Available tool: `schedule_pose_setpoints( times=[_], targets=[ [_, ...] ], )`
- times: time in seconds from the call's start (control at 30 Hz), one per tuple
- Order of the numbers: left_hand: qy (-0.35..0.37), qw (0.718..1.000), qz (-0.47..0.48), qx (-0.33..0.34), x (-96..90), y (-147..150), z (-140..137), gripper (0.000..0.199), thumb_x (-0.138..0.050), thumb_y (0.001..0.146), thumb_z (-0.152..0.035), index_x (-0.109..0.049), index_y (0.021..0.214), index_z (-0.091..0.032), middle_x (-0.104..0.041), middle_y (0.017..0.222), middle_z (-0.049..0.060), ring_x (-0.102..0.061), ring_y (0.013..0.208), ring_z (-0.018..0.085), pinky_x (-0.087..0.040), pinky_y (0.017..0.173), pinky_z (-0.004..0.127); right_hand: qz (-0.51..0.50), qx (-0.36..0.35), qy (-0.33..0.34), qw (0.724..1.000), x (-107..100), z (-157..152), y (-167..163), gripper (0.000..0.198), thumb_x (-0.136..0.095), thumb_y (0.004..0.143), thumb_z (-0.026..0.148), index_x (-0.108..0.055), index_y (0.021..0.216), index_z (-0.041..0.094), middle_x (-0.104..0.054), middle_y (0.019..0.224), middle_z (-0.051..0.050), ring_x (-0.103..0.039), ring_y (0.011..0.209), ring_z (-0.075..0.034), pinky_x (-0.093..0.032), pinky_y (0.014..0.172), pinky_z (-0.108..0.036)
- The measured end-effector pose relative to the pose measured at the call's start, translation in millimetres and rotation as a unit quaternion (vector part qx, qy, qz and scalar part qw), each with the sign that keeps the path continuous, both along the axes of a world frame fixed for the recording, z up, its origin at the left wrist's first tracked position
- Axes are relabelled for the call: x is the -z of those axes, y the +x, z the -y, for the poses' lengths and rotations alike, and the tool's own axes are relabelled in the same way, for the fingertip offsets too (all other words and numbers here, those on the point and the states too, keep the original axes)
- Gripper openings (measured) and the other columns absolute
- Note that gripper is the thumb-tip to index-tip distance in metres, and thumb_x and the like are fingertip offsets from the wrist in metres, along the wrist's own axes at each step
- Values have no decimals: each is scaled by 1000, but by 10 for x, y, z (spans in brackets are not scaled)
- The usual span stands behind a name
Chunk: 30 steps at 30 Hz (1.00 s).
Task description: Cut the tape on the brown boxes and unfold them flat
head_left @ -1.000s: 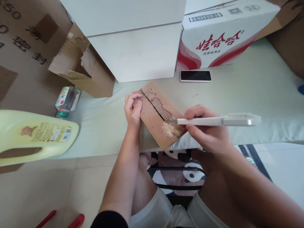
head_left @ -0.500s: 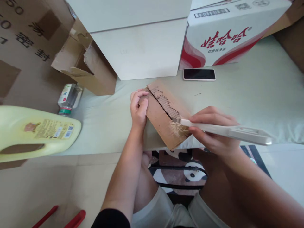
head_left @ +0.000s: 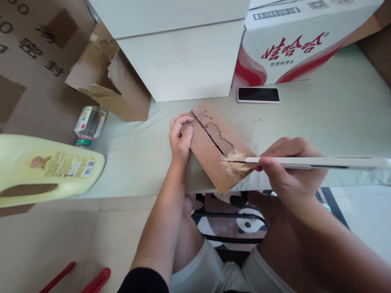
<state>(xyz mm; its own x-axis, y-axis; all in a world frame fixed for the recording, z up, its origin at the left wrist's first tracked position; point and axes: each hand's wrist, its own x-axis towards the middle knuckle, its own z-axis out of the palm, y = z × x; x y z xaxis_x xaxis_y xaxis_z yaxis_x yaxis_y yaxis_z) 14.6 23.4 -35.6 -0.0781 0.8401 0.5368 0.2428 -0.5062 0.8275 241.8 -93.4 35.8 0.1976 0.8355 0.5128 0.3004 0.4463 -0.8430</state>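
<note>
A flat brown cardboard box (head_left: 204, 151) lies slanted at the front edge of the cloth-covered surface. Its top face has a dark slit and a strip of exposed corrugation (head_left: 217, 136). Frayed tan fibres (head_left: 237, 169) cover its lower right part. My left hand (head_left: 181, 136) is closed on the box's upper left edge, thumb on top. In my right hand (head_left: 295, 179) is a white utility knife (head_left: 301, 162), held level between thumb and fingers. Its thin blade points left and lies over the fibres; whether it touches the cardboard I cannot tell.
Behind the box stand white cartons (head_left: 183, 65), a red-and-white carton (head_left: 284, 53) and a phone (head_left: 258, 95). To the left are an open cardboard box (head_left: 131, 93), a clear bottle (head_left: 90, 124) and a yellow jug (head_left: 76, 167). Red handles (head_left: 96, 280) show at lower left.
My right hand has moved right and turned the knife edge-on, drawing its blade from the corrugation's end to the fibres. The fibre tuft looks fuller. My left hand keeps its hold.
</note>
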Motion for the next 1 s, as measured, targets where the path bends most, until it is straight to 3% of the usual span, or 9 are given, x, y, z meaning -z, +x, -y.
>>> schedule_pose_setpoints(
  times=[0.2, 0.3, 0.6, 0.77, 1.0],
  targets=[
    [13, 1000, 25, 10, 18, -4, -13, 36, -62, 87, -61, -71, 96, -27, -63, 109, 9, -56, 122, 31, -42, 113, 47, 105, 22, 29, 994, -20, -3, -64, 13, -75, 90, 39, -73, 84, 27, -68, 67, 0, -58, 51, -14, -43, 47, -31],
    [19, 999, 27, 11, 24, -9, -19, 35, -63, 87, -59, -71, 96, -27, -64, 109, 9, -57, 120, 31, -42, 112, 47, 118, 23, 60, 991, -28, -21, -65, 13, -75, 90, 33, -75, 79, 26, -67, 64, 1, -57, 50, -13, -42, 47, -29],
    [4, 1000, 18, 3, 25, -6, -23, 35, -62, 86, -60, -71, 95, -28, -64, 110, 9, -57, 123, 31, -42, 113, 47, 153, -1, -33, 988, -106, -27, -97, 31, -73, 89, 39, -64, 65, 23, -62, 56, 1, -51, 46, -12, -38, 47, -29],
    [1, 1000, 23, 12, 16, 5, -11, 33, -63, 85, -58, -72, 94, -27, -64, 109, 9, -57, 123, 31, -42, 113, 47, 135, -31, -9, 990, -126, -27, -69, 38, -61, 94, 27, -47, 59, 22, -44, 50, 4, -38, 44, -9, -30, 45, -28],
    [-3, 1000, 13, 3, 10, 14, -7, 34, -61, 86, -60, -69, 92, -27, -64, 108, 9, -56, 121, 32, -42, 112, 49, 119, -67, -19, 990, -74, 0, 1, 40, -58, 96, 28, -46, 58, 23, -45, 52, 2, -39, 46, -10, -28, 46, -30]
  ],
)
